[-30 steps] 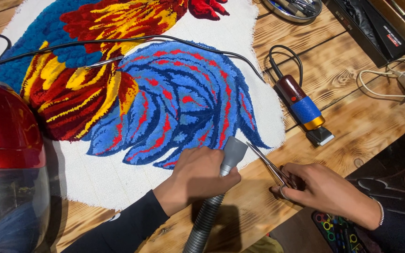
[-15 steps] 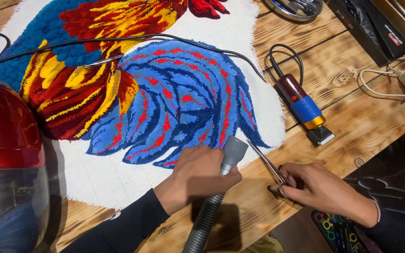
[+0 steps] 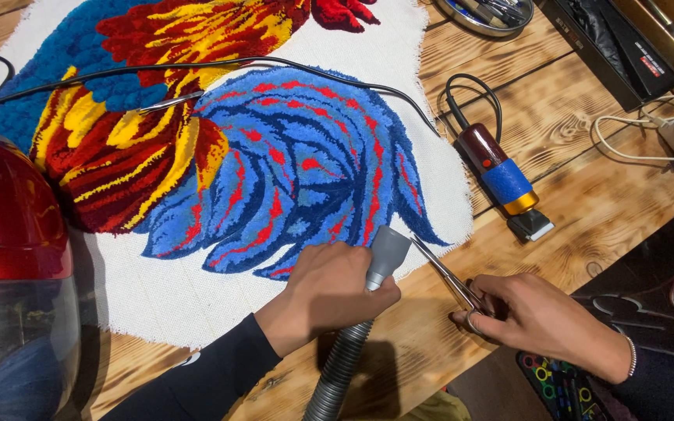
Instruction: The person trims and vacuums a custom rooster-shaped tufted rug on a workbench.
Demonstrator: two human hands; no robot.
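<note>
Two hands work at the lower edge of a tufted rug (image 3: 274, 156). The left hand (image 3: 337, 292) has its grip closed around a grey vacuum nozzle (image 3: 388, 253), whose ribbed hose (image 3: 337, 370) trails back toward the person; the nozzle mouth sits right at the tips of the blue and red pile, where the pattern meets the white backing cloth (image 3: 142, 288). The right hand (image 3: 540, 316) has its grip closed through the handles of a slim pair of scissors (image 3: 442, 273), with the blades reaching up-left so that their tips lie just beside the nozzle at the rug's rim.

As a judgement, the step in hand is trimming loose pile along the feathered border while the nozzle draws off the clippings. A further snip would call for keeping the blade tips low and close to the pile, with the nozzle just beside them, and both hands moving along the edge together.

Farther out on the wooden bench (image 3: 587, 179) lies an electric clipper (image 3: 505, 183) with a blue band and a black cord, well apart from the hands. A thin black cable (image 3: 196, 66) crosses the rug's upper half. A red helmet-like object (image 3: 9, 234) fills the left edge, and a metal tray (image 3: 493, 15) of tools sits at the top.
</note>
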